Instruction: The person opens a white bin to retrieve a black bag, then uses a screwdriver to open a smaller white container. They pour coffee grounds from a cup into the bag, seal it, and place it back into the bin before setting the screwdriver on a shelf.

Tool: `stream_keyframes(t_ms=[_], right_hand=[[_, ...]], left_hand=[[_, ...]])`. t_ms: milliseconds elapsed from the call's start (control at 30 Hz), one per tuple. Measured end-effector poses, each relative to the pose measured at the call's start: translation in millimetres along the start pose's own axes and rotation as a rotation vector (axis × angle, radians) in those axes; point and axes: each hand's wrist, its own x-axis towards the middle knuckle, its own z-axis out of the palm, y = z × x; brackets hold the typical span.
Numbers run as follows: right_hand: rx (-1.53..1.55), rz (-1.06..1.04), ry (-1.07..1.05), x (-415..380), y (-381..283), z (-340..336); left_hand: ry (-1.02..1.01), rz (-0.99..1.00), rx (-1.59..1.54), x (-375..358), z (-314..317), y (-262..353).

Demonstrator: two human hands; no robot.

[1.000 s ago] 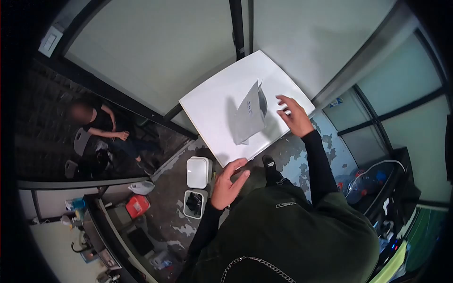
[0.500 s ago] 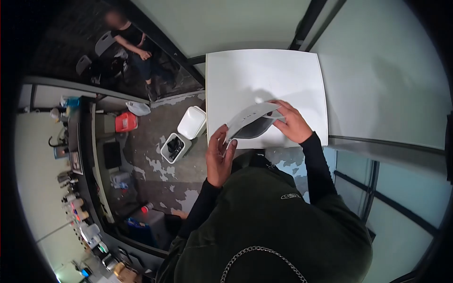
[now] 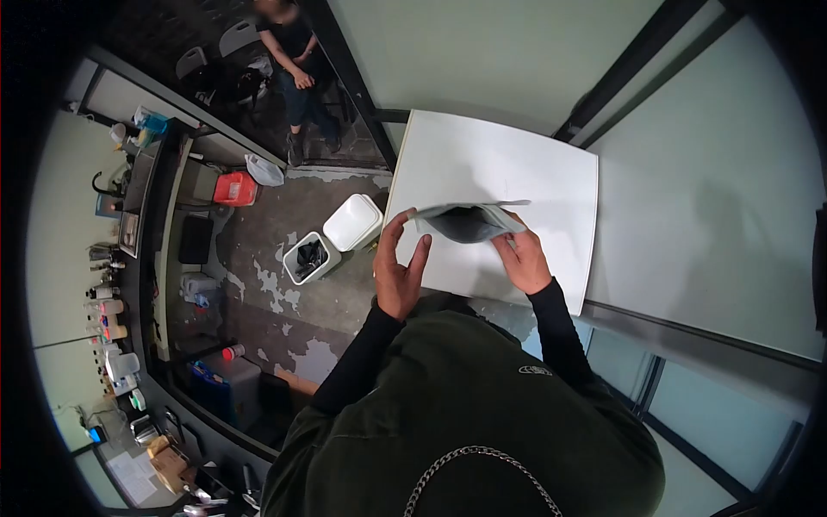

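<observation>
Nearest, a dark green hooded garment (image 3: 482, 405) with a metal chain, black sleeves reaching forward from it. Left hand (image 3: 398, 267) raised just left of the grey pouch (image 3: 469, 222), fingers spread and apart, thumb tip close to the pouch's left corner; contact there not possible to tell. Right hand (image 3: 521, 258) below the right end of the pouch, fingers closed on its lower edge. Pouch held above the white table (image 3: 551, 181), lying almost flat, mouth open and dark inside, facing the camera. Table square and white, under and behind the pouch, set against the pale wall panels.

Left of the pouch, on the worn floor: a white closed bin (image 3: 353, 221), and just beside that an open white bin (image 3: 307, 257) with dark contents. Further left of the pouch, a red container (image 3: 235, 188) and a long shelf (image 3: 129, 284) with many small bottles. Far beyond the pouch, up and left, another person sitting (image 3: 293, 60), well apart.
</observation>
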Motion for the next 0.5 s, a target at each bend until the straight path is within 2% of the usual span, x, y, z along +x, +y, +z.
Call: stream_keyframes(t_ms=[33, 100, 167, 200, 233, 300, 367, 433, 500], right_hand=[[0.055, 0.045, 0.020, 2, -1, -3], [0.048, -0.054, 0.038, 8, 3, -2], [0.033, -0.014, 0.002, 8, 22, 9], [0.063, 0.086, -0.024, 3, 50, 20], [0.084, 0.177, -0.052, 2, 85, 29], [0.000, 0.040, 0.114, 4, 139, 48], [-0.045, 0.110, -0.002, 8, 161, 50], [-0.026, -0.017, -0.052, 21, 146, 48], [0.208, 0.244, -0.344, 32, 119, 34]], left_hand=[[-0.013, 0.099, 0.056, 5, -3, 3], [0.012, 0.158, 0.089, 10, -2, 1], [-0.198, -0.053, -0.178, 10, 1, -27], [-0.255, -0.063, -0.055, 10, 0, -39], [-0.240, -0.053, -0.068, 7, 0, -66], [-0.327, -0.013, 0.021, 5, 6, -114], [-0.278, 0.046, 0.035, 14, 10, -115], [-0.376, -0.077, 0.044, 18, 6, -137], [-0.348, -0.070, -0.011, 27, 7, -129]])
